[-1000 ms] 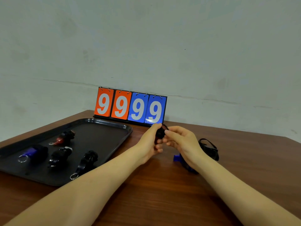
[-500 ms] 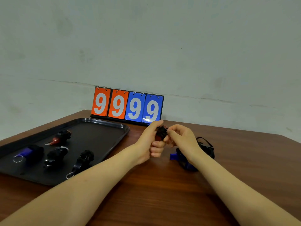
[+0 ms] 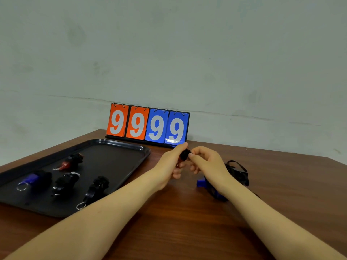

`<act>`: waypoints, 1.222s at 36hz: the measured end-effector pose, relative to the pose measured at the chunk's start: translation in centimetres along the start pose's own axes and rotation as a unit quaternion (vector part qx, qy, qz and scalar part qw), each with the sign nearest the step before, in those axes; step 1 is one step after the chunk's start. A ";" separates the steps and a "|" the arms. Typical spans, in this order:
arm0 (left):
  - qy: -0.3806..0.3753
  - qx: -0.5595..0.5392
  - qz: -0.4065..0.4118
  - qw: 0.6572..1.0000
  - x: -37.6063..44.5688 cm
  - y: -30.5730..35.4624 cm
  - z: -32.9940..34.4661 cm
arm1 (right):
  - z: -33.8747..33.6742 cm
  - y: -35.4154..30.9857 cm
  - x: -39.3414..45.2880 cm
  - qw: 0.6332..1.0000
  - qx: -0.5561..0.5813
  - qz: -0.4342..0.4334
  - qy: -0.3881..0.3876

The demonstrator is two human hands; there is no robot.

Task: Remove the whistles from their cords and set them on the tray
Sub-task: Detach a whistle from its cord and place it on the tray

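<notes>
Fingers of the left hand (image 3: 170, 166) and right hand (image 3: 207, 162) pinch one small black whistle (image 3: 185, 154) between them.

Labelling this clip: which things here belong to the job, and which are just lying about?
Job: held whistle, left hand, right hand, tray, four tray whistles, blue whistle, cords.
Lying about: scoreboard.

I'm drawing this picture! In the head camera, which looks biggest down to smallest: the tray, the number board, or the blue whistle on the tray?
1. The tray looks biggest.
2. The number board comes next, though it stands farther back, so it may look smaller than it is.
3. The blue whistle looks smallest.
</notes>
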State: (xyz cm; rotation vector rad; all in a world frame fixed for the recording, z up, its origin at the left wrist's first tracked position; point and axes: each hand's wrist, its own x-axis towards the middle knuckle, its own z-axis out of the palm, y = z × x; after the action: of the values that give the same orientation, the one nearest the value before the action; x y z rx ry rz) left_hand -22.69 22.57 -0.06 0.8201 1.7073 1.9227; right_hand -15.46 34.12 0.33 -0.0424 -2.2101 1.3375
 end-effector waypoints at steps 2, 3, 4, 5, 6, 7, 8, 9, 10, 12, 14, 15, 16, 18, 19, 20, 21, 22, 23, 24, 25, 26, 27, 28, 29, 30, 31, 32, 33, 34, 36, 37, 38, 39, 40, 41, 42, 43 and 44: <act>0.027 0.016 0.010 0.999 0.1 0.2 0.0 | 0.2 -0.1 0.0 1.000 0.017 0.007 -0.012; 0.033 0.017 0.013 0.999 0.1 0.2 0.0 | 0.2 -0.1 0.0 0.999 0.028 0.013 -0.017; 0.035 0.010 0.016 0.999 0.2 0.3 0.0 | 0.3 -0.2 0.0 0.999 0.040 0.020 -0.023; 0.035 -0.004 0.017 0.999 0.1 0.3 0.0 | 0.3 -0.2 0.0 0.998 0.051 0.027 -0.032; 0.036 -0.021 0.017 0.999 0.1 0.3 0.1 | 0.3 -0.3 0.0 0.997 0.062 0.036 -0.042; 0.038 -0.042 0.014 0.998 0.1 0.2 0.0 | 0.3 -0.4 -0.1 0.995 0.074 0.044 -0.052; 0.039 -0.068 0.009 0.997 0.2 0.2 -0.1 | 0.3 -0.4 -0.1 0.993 0.084 0.053 -0.062; 0.040 -0.102 0.005 0.994 0.2 0.2 -0.2 | 0.2 -0.5 -0.1 0.992 0.090 0.059 -0.070; 0.041 -0.141 0.000 0.989 0.3 0.2 -0.4 | 0.2 -0.5 -0.1 0.991 0.092 0.062 -0.075; 0.044 -0.222 -0.010 0.974 0.3 0.4 -0.7 | 0.2 -0.4 0.1 0.993 0.074 0.055 -0.078; 0.045 -0.281 -0.026 0.958 0.3 0.5 -0.8 | 0.2 -0.2 0.2 0.997 0.009 0.020 -0.071; 0.044 -0.299 -0.033 0.953 0.2 0.5 -0.7 | 0.1 -0.1 0.2 0.997 -0.041 -0.010 -0.061; 0.043 -0.307 -0.039 0.950 0.2 0.4 -0.8 | 0.2 0.0 0.2 0.994 -0.090 -0.044 -0.050; 0.032 -0.302 -0.042 0.952 0.2 0.5 -0.8 | 0.1 0.1 0.1 0.980 -0.166 -0.108 -0.025; 0.024 -0.292 -0.041 0.955 0.2 0.5 -0.8 | 0.0 0.1 0.0 0.974 -0.184 -0.133 -0.010; 0.015 -0.279 -0.038 0.959 0.2 0.6 -0.9 | 0.0 0.1 -0.1 0.969 -0.196 -0.153 0.003; 0.005 -0.263 -0.035 0.964 0.2 0.7 -1.0 | -0.1 0.1 -0.2 0.964 -0.203 -0.169 0.016; -0.003 -0.243 -0.032 0.970 0.2 0.9 -1.2 | -0.1 0.0 -0.2 0.961 -0.207 -0.181 0.027; -0.008 -0.216 -0.030 0.976 0.1 1.1 -1.3 | -0.2 0.0 -0.2 0.959 -0.208 -0.190 0.037; -0.010 -0.183 -0.030 0.983 0.1 1.2 -1.4 | -0.1 -0.1 -0.3 0.958 -0.204 -0.196 0.047; -0.010 -0.151 -0.032 0.988 0.1 1.3 -1.4 | -0.2 -0.2 -0.3 0.958 -0.199 -0.200 0.058; -0.011 -0.124 -0.035 0.992 0.1 1.3 -1.4 | -0.2 -0.3 -0.3 0.959 -0.189 -0.200 0.069; -0.015 -0.104 -0.038 0.994 0.0 1.3 -1.2 | -0.2 -0.4 -0.3 0.960 -0.178 -0.200 0.079; -0.017 -0.080 -0.039 0.996 -0.1 1.2 -1.0 | -0.2 -0.4 -0.3 0.962 -0.167 -0.199 0.085; -0.016 -0.053 -0.039 0.998 -0.2 1.2 -0.7 | -0.2 -0.5 -0.3 0.963 -0.161 -0.196 0.091; -0.014 -0.029 -0.040 0.999 -0.2 1.1 -0.4 | -0.3 -0.5 -0.3 0.964 -0.158 -0.193 0.095; -0.011 -0.017 -0.042 0.999 -0.2 1.1 -0.2 | -0.4 -0.5 -0.2 0.964 -0.155 -0.191 0.099; -0.007 -0.014 -0.046 0.999 -0.1 1.0 0.0 | -0.5 -0.6 -0.2 0.965 -0.152 -0.188 0.102; -0.003 -0.012 -0.050 0.999 -0.1 1.1 0.1 | -0.5 -0.6 -0.2 0.966 -0.151 -0.185 0.103; 0.001 -0.008 -0.052 0.999 0.0 1.0 0.1 | -0.6 -0.6 -0.2 0.966 -0.152 -0.181 0.103; 0.008 0.005 -0.052 0.999 0.1 1.1 0.1 | -0.6 -0.6 -0.2 0.966 -0.156 -0.179 0.100; 0.009 0.013 -0.052 0.999 0.1 1.0 0.1 | -0.6 -0.5 -0.2 0.965 -0.159 -0.182 0.097; 0.009 0.024 -0.053 0.998 0.1 1.0 0.1 | -0.6 -0.4 -0.1 0.964 -0.165 -0.188 0.095; 0.008 0.035 -0.055 0.998 0.1 1.0 0.1 | -0.6 -0.3 -0.1 0.961 -0.174 -0.194 0.092; 0.008 0.041 -0.058 0.997 0.1 1.0 0.1 | -0.6 -0.3 0.0 0.958 -0.185 -0.198 0.090; 0.009 0.043 -0.062 0.997 0.1 1.0 0.1 | -0.7 -0.3 0.0 0.956 -0.192 -0.201 0.090; 0.013 0.042 -0.066 0.997 0.2 0.9 0.1 | -0.7 -0.3 0.1 0.956 -0.192 -0.202 0.090; 0.015 0.041 -0.070 0.997 0.2 0.8 0.2 | -0.7 -0.2 0.1 0.957 -0.188 -0.202 0.090; 0.017 0.044 -0.072 0.996 0.2 0.8 0.2 | -0.7 -0.2 0.1 0.960 -0.179 -0.198 0.088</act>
State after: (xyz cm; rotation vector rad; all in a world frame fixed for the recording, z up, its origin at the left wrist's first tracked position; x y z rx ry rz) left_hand -22.65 22.72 0.76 0.6775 1.8297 1.7874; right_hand -15.13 34.63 0.78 0.1359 -2.1357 0.6835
